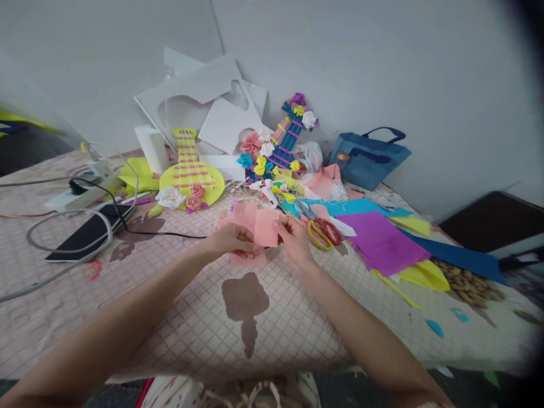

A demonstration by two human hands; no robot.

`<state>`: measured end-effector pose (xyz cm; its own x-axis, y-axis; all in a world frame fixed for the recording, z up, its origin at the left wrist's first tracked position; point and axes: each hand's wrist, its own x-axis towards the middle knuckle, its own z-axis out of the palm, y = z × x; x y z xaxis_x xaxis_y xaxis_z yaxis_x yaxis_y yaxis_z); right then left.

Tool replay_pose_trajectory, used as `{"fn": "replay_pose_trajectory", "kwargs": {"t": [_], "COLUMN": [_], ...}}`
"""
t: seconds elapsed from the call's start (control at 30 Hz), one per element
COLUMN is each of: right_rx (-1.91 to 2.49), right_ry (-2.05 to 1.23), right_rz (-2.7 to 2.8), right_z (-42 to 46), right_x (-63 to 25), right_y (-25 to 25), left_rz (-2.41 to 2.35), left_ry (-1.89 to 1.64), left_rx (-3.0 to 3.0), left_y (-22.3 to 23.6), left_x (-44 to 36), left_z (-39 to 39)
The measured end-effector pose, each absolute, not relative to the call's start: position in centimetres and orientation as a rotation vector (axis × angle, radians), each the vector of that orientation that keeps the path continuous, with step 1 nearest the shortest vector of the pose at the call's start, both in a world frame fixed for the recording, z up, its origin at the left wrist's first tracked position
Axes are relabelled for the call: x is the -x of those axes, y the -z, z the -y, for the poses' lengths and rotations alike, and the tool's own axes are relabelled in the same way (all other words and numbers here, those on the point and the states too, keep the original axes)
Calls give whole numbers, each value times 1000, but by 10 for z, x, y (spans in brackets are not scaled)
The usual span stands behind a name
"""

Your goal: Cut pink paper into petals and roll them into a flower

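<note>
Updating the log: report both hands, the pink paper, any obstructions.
Right hand pinching pink paper. Left hand at its other side, grip unclear. Scissors close beside right hand; glue gun beyond the paper.

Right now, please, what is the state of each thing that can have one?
Pink paper: held by right hand, touched by left hand
Scissors: lying; open or shut unclear
Glue gun: lying down
Bag: upright
White roll: standing
Purple paper: spread out
Yellow guitar: strung

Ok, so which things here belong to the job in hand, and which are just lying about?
Likely the job:
pink paper, handled by the left hand and right hand
scissors and glue gun, nearby

Probably just lying about:
flat black device
blue bag
peanuts
</note>
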<state>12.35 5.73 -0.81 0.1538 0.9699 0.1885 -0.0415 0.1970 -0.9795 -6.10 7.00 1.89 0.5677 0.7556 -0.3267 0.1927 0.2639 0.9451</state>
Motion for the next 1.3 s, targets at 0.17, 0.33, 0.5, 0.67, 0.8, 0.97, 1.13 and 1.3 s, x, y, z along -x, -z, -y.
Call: {"fn": "replay_pose_trajectory", "kwargs": {"t": [0.17,0.33,0.5,0.67,0.8,0.97,1.13,1.3], "right_rx": [1089,1083,1085,1075,1051,1041,1047,1058], "right_ry": [-969,-992,-1000,-1027,-1097,-1115,-1168,-1418], "right_rz": [1108,1133,1128,1175,1259,1290,1274,1339], "right_z": [-59,-56,-56,-53,-49,-47,-46,-44], "right_x": [-126,-123,-121,-118,-112,-112,-112,-114], "right_y": [8,6,8,11,12,14,10,0], "left_rz": [-897,-902,-912,-859,-901,-985,-991,-981], "left_ry": [-415,-359,-323,-512,-840,-886,-905,-768], "left_rx": [-1292,-1313,-1394,-1347,-1201,-1143,-1127,-1283], "left_y": [-20,-23,-21,-20,-16,-13,-13,-16], "left_x": [63,63,68,64,58,58,60,61], "left_z": [-69,-68,-71,-72,-72,-73,-75,-73]}}
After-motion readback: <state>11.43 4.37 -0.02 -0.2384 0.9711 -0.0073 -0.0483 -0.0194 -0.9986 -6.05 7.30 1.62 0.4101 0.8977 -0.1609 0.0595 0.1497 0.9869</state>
